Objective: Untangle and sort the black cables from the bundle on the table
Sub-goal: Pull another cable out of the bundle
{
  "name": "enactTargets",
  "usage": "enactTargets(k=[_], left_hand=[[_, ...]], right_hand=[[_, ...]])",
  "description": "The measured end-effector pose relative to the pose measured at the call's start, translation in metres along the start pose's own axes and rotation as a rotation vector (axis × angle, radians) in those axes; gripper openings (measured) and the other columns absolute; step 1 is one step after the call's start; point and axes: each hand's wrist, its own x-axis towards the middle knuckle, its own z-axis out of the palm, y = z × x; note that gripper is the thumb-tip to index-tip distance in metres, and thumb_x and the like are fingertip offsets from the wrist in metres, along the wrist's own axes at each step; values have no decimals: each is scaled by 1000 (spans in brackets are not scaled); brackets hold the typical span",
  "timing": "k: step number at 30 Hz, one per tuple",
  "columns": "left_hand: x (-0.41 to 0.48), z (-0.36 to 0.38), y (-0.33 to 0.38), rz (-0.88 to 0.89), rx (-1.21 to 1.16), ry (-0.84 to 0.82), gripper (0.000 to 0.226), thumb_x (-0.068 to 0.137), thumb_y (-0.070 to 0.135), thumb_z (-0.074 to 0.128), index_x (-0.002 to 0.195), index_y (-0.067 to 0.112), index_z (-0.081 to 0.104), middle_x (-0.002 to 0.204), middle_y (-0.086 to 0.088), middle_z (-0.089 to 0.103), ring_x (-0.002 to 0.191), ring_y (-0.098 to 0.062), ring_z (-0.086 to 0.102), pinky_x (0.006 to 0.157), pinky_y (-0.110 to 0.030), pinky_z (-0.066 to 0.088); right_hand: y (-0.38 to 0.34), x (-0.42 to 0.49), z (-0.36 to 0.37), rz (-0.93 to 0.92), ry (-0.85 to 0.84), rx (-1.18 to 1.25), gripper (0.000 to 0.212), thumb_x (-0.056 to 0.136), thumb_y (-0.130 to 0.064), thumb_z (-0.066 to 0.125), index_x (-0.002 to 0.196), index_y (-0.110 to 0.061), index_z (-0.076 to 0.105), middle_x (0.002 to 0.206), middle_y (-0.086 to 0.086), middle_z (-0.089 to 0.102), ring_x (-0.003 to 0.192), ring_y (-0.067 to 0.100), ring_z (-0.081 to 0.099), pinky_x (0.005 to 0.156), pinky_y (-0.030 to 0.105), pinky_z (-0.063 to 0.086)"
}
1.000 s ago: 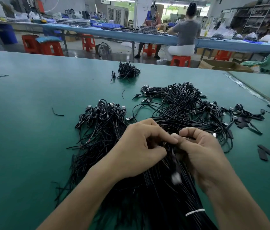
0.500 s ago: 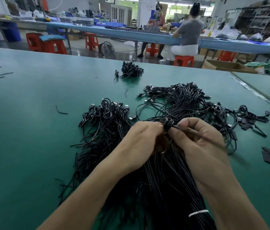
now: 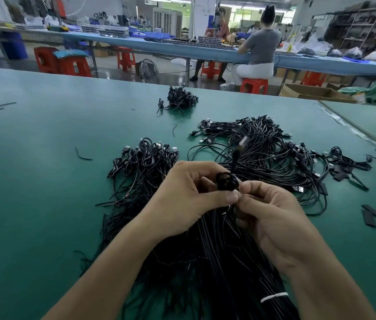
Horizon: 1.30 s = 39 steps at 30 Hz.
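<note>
A thick bundle of black cables (image 3: 224, 255), tied with a white band (image 3: 274, 297), lies under my forearms. My left hand (image 3: 182, 199) and my right hand (image 3: 272, 218) meet above it. Between their fingertips they pinch a small coiled loop of one black cable (image 3: 226, 180). That cable's free end with a blurred silver plug (image 3: 242, 142) sticks up behind the loop. A pile of looped cables (image 3: 145, 158) lies left of my hands. A loose tangle of cables with plugs (image 3: 261, 144) spreads behind and to the right.
A small knot of black cables (image 3: 181, 98) lies farther back on the green table (image 3: 32, 181). Short cable scraps (image 3: 83, 155) lie at left, black strips (image 3: 374, 214) at right. A second table edge (image 3: 353, 132) runs along the right. People sit at a far bench.
The cable end went from hanging down between my hands to lying sideways, then sticking upward. A small loop has formed at my fingertips, and both hands rose slightly.
</note>
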Motion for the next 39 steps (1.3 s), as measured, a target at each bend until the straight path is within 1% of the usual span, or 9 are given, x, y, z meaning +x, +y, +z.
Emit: enactTargets(k=[5, 10, 16, 20, 25, 30, 34, 36, 39], left_hand=[[0, 4, -4, 98, 212, -19, 28, 78, -3, 80, 97, 18, 79, 99, -5, 67, 86, -26, 64, 78, -45, 53], [-3, 6, -9, 91, 224, -6, 25, 88, 13, 75, 104, 32, 74, 93, 9, 71, 85, -10, 69, 76, -26, 56], [6, -5, -12, -34, 157, 347, 15, 84, 25, 79, 97, 28, 70, 76, 7, 76, 64, -12, 73, 64, -25, 60], [15, -36, -26, -200, -143, 673, 14, 81, 15, 81, 88, 10, 70, 78, -8, 76, 65, -17, 73, 62, -25, 59], [31, -57, -45, -285, -285, 956, 22, 84, 12, 79, 84, 8, 58, 79, -8, 63, 63, -14, 67, 57, -24, 58], [35, -64, -54, -366, -52, 934, 18, 90, 15, 74, 106, 16, 67, 105, -3, 63, 66, -5, 64, 65, -26, 57], [25, -49, -44, -226, 413, 973, 22, 88, 15, 70, 94, 35, 63, 103, 3, 62, 83, -11, 60, 79, -23, 46], [20, -38, -38, -144, 520, 816, 24, 87, 13, 71, 80, 36, 65, 86, 10, 67, 68, 0, 60, 66, -13, 46], [17, -17, -33, -221, 711, 476, 10, 86, 27, 71, 84, 36, 69, 80, 17, 67, 70, -2, 63, 69, -28, 55]], right_hand=[[-2, 2, 0, 126, 33, 169, 14, 74, 4, 64, 78, -8, 60, 61, 5, 55, 45, 7, 45, 37, 17, 38], [-6, 1, -2, 218, -9, 281, 9, 66, -5, 67, 74, -10, 66, 59, 2, 57, 44, 7, 48, 36, 16, 38], [-8, 0, -5, 103, 48, 124, 15, 73, -23, 73, 85, -19, 65, 79, 6, 73, 54, 9, 62, 38, 18, 39], [-2, 1, -9, 6, 159, -307, 3, 92, -19, 67, 89, -19, 67, 78, 0, 75, 59, 7, 63, 47, 19, 45], [17, 1, -11, -100, 123, -974, 8, 88, -35, 70, 94, -31, 67, 80, -13, 68, 72, 0, 63, 65, 15, 51], [30, -4, -1, -115, 88, -1262, 29, 93, -46, 60, 118, -34, 59, 102, -18, 57, 92, 3, 57, 77, 25, 50], [36, -5, 8, -180, 115, -1366, 33, 95, -53, 53, 120, -32, 57, 101, -15, 48, 89, 7, 51, 70, 23, 40], [38, -5, 12, -194, 110, -1407, 31, 95, -53, 52, 119, -33, 55, 102, -13, 47, 93, 9, 52, 72, 24, 42], [39, -6, 13, -214, 97, -1445, 25, 96, -50, 53, 114, -33, 53, 105, -12, 51, 99, 11, 54, 80, 27, 48]])
